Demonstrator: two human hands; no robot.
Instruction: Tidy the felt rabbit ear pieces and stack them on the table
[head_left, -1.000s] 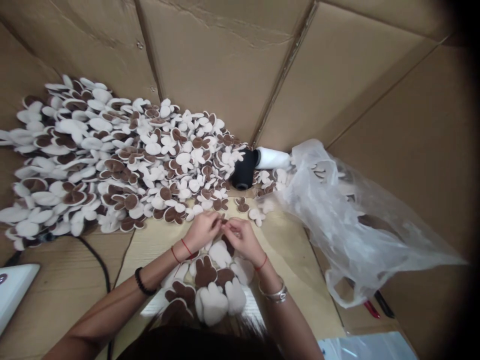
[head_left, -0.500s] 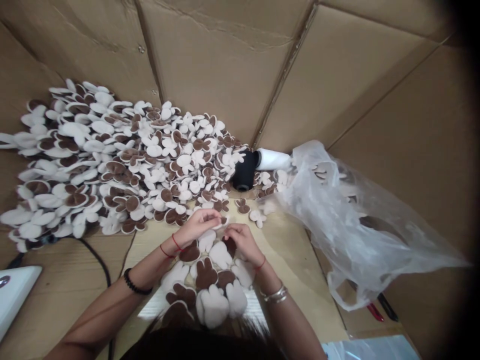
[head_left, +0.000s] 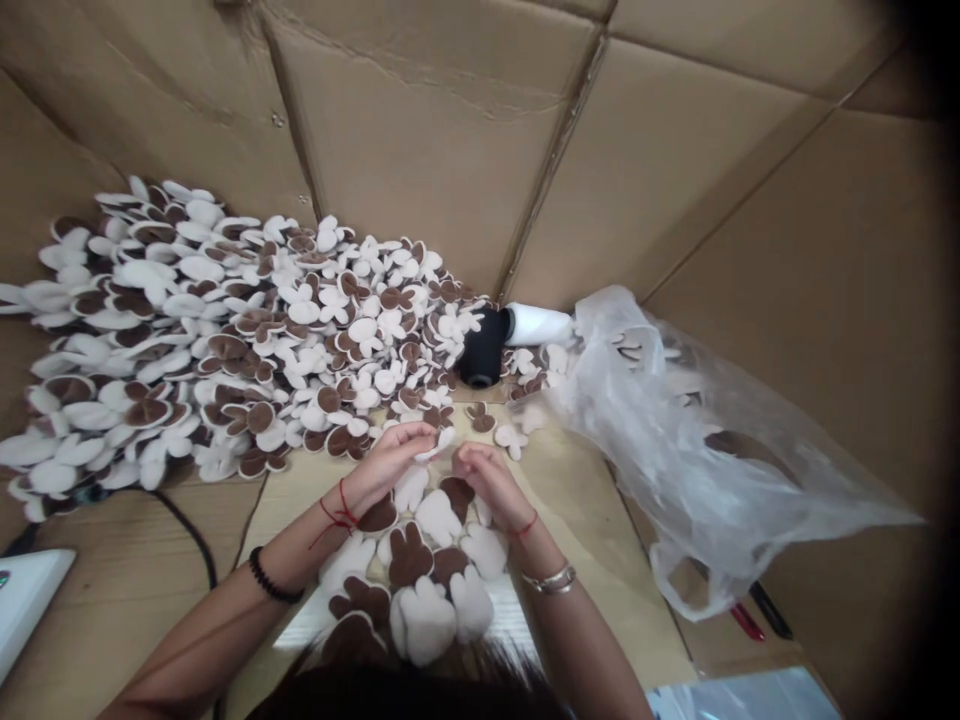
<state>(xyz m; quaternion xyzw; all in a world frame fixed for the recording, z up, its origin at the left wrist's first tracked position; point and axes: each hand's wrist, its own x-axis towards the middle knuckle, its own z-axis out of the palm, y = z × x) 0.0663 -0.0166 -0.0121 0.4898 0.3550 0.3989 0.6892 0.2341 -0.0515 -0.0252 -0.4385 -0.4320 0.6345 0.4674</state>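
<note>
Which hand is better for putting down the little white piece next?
Probably the left hand: its fingers pinch the white piece, while the right hand is apart from it.

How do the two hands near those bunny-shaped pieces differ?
The left hand grips a pale piece sticking out past its fingertips; the right hand is curled, with nothing clearly visible in it. The left arm wears a dark beaded bracelet, while the right arm wears a silvery bangle. What they share: red cord on both wrists.
</note>
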